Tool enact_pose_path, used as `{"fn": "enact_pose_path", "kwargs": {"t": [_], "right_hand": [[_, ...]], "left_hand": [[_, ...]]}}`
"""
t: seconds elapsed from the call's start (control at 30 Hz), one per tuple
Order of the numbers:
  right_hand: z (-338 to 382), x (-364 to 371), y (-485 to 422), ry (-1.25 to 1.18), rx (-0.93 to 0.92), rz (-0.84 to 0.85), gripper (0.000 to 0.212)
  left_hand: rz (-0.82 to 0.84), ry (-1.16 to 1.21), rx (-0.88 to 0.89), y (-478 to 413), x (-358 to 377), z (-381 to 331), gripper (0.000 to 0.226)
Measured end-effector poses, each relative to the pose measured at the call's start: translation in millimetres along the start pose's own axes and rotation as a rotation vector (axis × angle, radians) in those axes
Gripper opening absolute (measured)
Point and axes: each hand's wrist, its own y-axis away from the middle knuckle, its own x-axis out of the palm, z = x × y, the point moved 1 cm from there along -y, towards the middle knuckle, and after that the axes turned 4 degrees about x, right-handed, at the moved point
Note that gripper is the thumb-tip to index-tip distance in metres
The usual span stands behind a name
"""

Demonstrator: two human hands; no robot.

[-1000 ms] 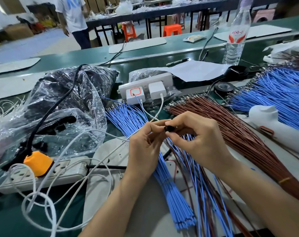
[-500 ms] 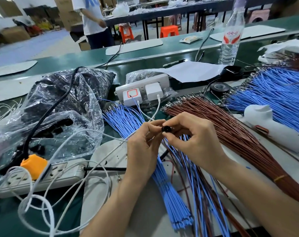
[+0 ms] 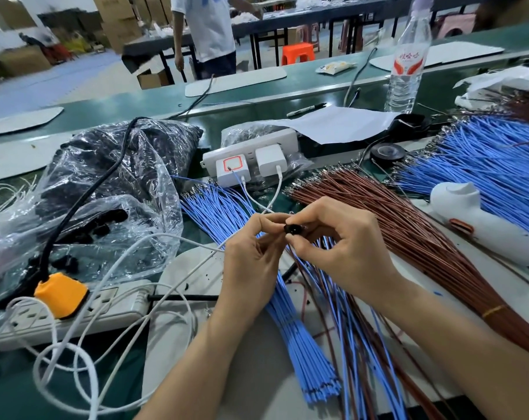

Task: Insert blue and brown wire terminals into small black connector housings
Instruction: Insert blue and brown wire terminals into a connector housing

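While the right hand (image 3: 345, 247) grips the black connector housing (image 3: 293, 229) above the worktop's (image 3: 11, 398) blue wires (image 3: 290, 322), hold it steady; feed the terminal in squarely; whether the pinched left hand (image 3: 251, 256) holds one cannot be told.

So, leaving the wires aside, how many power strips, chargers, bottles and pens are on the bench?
Power strips: 2
Chargers: 2
Bottle: 1
Pen: 1
Total: 6
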Motion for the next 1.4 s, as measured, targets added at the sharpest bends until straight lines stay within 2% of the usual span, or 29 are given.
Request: {"fn": "enact_pose_path", "kwargs": {"t": [0.17,0.47,0.6,0.73,0.83,1.03,1.4], "right_hand": [[0.3,0.0,-0.7,-0.017,0.021,-0.026,0.016],[-4.8,0.4,-1.0,-0.145,0.168,0.027,0.027],[0.5,1.3,0.4,-0.156,0.077,0.013,0.023],[1.8,0.3,0.2,-0.053,-0.016,-0.022,0.019],[2.6,-1.1,0.1,0.010,-0.043,-0.047,0.021],[3.5,-2.6,2.1,0.062,-0.109,-0.129,0.012],[5.9,0.4,5.1,0.074,-0.115,-0.132,0.010]], "left_hand": [[-0.017,-0.003,0.018,0.5,1.7,0.1,0.027],[-0.064,0.046,0.058,-0.5,-1.1,-1.3,0.011],[-0.053,-0.066,0.099,0.2,-2.6,-1.1,0.014],[-0.047,-0.146,0.090,1.3,-4.2,1.4,0.008],[-0.039,-0.217,0.195,0.9,-3.8,-3.8,0.007],[-0.050,-0.242,0.234,-1.8,-2.4,-10.5,0.013],[-0.069,-0.246,0.256,1.8,2.0,-9.2,0.008]]}}
